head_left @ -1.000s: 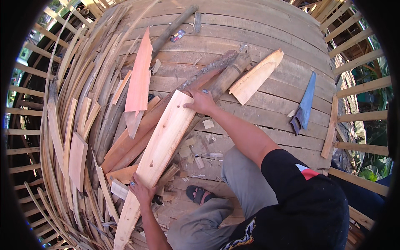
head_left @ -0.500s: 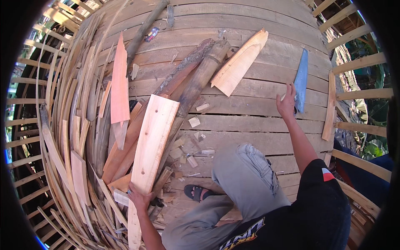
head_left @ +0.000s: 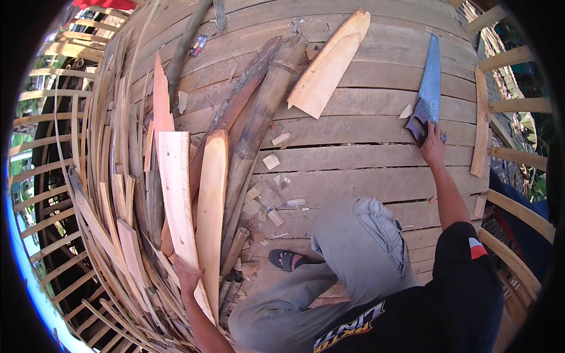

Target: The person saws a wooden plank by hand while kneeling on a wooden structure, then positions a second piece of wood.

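Large slanted capitals in white and yellow stand on the front of the black shirt (head_left: 412,323), set in two lines with dark edging, close to the lower edge of the view; they lie aslant and the cloth's curve distorts them. On the shirt's sleeve is a patch (head_left: 477,248), white above and red below, on which no letters can be made out. A small packet (head_left: 198,46) on the floor (head_left: 329,153) bears colourful printing, too small to read.

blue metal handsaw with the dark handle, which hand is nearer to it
Right. The right hand is at the handle end of the handsaw; the left hand is far to its left, on a long pale wooden board.
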Motion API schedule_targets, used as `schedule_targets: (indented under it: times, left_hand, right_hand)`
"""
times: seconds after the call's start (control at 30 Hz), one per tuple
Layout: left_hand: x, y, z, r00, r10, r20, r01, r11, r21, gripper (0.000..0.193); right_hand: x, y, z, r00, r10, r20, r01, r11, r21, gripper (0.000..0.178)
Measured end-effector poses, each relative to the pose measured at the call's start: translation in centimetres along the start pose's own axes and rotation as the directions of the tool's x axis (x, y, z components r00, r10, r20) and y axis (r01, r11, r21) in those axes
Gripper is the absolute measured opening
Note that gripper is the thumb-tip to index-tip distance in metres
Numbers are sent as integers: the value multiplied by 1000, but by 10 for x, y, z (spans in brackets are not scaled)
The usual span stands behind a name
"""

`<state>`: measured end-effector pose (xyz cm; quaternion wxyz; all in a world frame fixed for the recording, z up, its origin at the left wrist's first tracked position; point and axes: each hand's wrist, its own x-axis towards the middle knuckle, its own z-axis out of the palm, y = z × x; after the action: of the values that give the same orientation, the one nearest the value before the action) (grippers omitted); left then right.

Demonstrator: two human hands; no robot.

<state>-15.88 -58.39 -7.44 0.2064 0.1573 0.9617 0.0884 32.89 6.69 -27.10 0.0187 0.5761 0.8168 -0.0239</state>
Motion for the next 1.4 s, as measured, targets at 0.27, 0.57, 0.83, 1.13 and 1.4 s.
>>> schedule_targets:
  times: [0.27, 0.57, 0.83, 1.13, 1.4]
  left_hand:
    - [12, -1, 27, 999, 3, -40, 1, 995, 97, 117]
    - [48, 34, 13, 996, -12, -90, 44, 933, 358, 87]
    - [102, 168, 49, 884, 467, 8, -466, 879, 99, 57]
    - [173, 218, 87, 991, 131, -17, -132, 988, -76, 54]
    - [155, 228, 22, 986, 157, 51, -137, 951, -279, 53]
  right_hand:
    - [-10, -20, 1, 976, -129, 176, 100, 981, 167, 67]
    - [20, -33, 4, 977, -74, 199, 85, 995, -47, 51]
    - [2, -81, -93, 941, 327, 93, -254, 494, 832, 31]
    - [-81, -132, -241, 869, -70, -490, 467, 442, 766, 6]
    - [-146, -184, -352, 898, -295, -327, 393, 200, 897, 11]
